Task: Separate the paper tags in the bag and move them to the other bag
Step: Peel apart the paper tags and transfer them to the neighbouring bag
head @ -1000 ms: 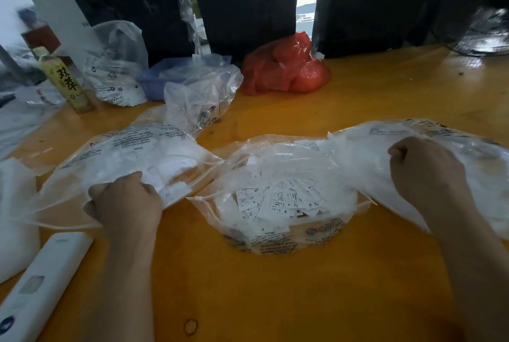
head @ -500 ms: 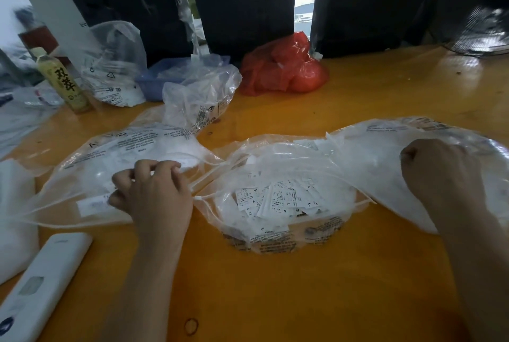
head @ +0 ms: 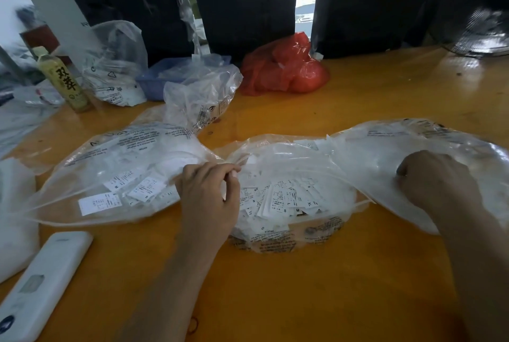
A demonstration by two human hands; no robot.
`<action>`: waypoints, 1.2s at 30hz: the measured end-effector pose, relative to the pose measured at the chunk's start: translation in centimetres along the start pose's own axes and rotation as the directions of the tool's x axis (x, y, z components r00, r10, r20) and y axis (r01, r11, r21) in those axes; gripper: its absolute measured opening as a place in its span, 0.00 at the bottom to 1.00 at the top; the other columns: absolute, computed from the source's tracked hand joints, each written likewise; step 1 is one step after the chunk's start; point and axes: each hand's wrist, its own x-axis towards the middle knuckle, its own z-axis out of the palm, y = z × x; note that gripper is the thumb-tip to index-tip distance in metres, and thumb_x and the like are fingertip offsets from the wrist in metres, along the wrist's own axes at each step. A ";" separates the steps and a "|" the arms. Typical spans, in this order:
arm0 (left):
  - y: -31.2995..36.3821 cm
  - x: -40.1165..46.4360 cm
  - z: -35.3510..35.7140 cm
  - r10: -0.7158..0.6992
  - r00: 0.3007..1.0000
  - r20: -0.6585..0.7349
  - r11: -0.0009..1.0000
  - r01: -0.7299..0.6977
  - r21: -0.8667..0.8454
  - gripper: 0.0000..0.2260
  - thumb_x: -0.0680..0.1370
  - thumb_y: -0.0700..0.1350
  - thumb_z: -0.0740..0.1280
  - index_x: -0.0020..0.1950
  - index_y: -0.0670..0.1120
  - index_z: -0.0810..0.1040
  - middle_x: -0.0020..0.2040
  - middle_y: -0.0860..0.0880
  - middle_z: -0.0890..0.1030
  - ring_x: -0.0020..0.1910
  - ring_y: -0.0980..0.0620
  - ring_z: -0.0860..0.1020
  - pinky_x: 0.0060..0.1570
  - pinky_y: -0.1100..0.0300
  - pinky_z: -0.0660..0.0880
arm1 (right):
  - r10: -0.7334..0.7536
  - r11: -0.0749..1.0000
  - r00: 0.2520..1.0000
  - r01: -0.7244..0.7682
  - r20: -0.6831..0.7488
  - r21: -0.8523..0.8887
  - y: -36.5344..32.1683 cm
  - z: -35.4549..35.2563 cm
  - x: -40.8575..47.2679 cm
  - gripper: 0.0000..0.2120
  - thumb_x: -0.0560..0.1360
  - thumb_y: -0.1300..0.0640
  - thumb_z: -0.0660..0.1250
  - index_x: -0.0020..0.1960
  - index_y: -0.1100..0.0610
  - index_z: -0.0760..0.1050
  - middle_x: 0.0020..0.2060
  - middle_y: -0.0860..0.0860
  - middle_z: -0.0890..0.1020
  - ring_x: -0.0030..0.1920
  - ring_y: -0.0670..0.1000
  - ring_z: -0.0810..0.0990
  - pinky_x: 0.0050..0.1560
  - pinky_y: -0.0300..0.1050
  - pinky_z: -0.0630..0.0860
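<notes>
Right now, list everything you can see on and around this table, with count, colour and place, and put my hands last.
table: one, orange, under everything
clear bags: three in front, holding white paper tags; left, middle, right
smaller clear bags: two, behind, left of centre
red bag: one, far centre
blue tray: one, beside the red bag
bottle: one, yellow-green, far left
remote: one, white, near left
fan: one, black, far right
left hand: between left and middle bags, fingers curled
right hand: fist on the right bag
</notes>
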 end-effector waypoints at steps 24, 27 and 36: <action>3.8 -1.7 0.0 0.077 0.868 0.491 0.694 0.307 -0.651 0.42 0.67 0.84 0.58 0.70 0.57 0.78 0.63 0.68 0.80 0.62 0.61 0.80 0.56 0.66 0.77 | -0.512 0.071 0.822 0.331 -0.251 0.941 -8.7 1.4 -7.1 0.07 0.80 0.57 0.69 0.56 0.47 0.79 0.43 0.47 0.84 0.42 0.50 0.83 0.45 0.41 0.82; 3.7 -1.9 0.0 0.074 0.878 0.474 0.685 0.301 -0.664 0.31 0.72 0.76 0.65 0.65 0.58 0.82 0.57 0.61 0.84 0.58 0.58 0.83 0.52 0.65 0.79 | -0.465 0.262 0.828 0.468 -0.314 0.844 -9.3 1.6 -7.7 0.11 0.80 0.57 0.69 0.52 0.41 0.77 0.45 0.38 0.82 0.46 0.44 0.81 0.44 0.34 0.78; 3.3 -1.8 0.5 -0.162 0.920 0.356 0.646 0.372 -0.667 0.10 0.76 0.64 0.71 0.50 0.61 0.86 0.43 0.56 0.87 0.44 0.58 0.85 0.46 0.66 0.79 | -0.578 0.228 0.810 0.273 -0.096 0.935 -9.3 1.7 -7.7 0.11 0.75 0.42 0.72 0.57 0.41 0.78 0.46 0.43 0.84 0.44 0.45 0.84 0.45 0.41 0.83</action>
